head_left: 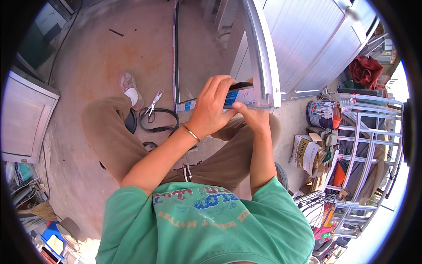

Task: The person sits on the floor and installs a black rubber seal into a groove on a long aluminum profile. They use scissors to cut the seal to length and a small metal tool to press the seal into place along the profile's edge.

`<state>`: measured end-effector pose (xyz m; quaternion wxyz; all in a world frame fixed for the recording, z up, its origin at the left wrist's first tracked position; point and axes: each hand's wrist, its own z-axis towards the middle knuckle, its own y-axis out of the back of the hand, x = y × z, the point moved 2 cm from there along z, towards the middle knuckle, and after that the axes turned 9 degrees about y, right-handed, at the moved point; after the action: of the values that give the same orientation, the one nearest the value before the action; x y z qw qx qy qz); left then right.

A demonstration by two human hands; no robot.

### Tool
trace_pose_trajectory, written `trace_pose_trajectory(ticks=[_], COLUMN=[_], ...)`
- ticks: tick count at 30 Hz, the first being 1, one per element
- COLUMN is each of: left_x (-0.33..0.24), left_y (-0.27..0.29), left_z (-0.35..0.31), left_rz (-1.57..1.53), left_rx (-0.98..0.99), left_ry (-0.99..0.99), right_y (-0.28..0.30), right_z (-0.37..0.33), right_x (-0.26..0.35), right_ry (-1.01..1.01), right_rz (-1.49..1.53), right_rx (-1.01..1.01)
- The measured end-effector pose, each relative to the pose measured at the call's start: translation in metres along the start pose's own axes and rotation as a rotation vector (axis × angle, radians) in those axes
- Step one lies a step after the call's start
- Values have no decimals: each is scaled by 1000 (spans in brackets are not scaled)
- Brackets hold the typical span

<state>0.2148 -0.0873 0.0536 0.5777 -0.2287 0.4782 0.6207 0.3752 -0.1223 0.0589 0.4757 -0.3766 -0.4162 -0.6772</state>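
A framed glass panel [206, 53] with a silvery metal frame stands before me, its near bottom rail [246, 96] carrying blue-and-white film. My left hand [211, 103] is closed over this rail, fingers together on the inner side. Close by on the right, my right hand [255, 116] grips the rail near the corner, thumb in front and most fingers hidden behind. Between the hands, a dark strip [241, 84] bows along the inner edge of the glass; its hold is partly hidden. Scissors [154, 103] lie on the floor by a loop of black strip [165, 128].
Ribbed metal panels [307, 44] stand behind the frame. At right are a bucket [323, 115], an opened cardboard box [305, 152] and a metal rack [358, 154]. A pale cabinet [28, 116] stands at left, with a broom head [39, 211] below it.
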Motion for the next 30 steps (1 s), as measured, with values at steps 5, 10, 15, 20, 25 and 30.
trace_pose_trajectory(ticks=[5,10,15,20,25,30], left_x=[7,15,21,17,-6,-7], left_y=[-3,-6,-12,-6,-3,-2], left_z=[-1,-8,-18,-16,8,10], left_rz=[-68,-75,-72,-68,-176,-214], left_rx=[17,-21,-56,-16,15,30], left_ry=[0,10,73,81,7,-7], right_y=[-1,-6,-5,-9,-8,-6], right_z=[-5,-5,-5,-4,-8,-3], right_x=[-16,-12,-12,-4,1,-3], right_ry=[36,47,59,10,82,107], right_rz=[43,115,111,48,74,88], right_rx=[-77,-117,-103,-111,-132,-111])
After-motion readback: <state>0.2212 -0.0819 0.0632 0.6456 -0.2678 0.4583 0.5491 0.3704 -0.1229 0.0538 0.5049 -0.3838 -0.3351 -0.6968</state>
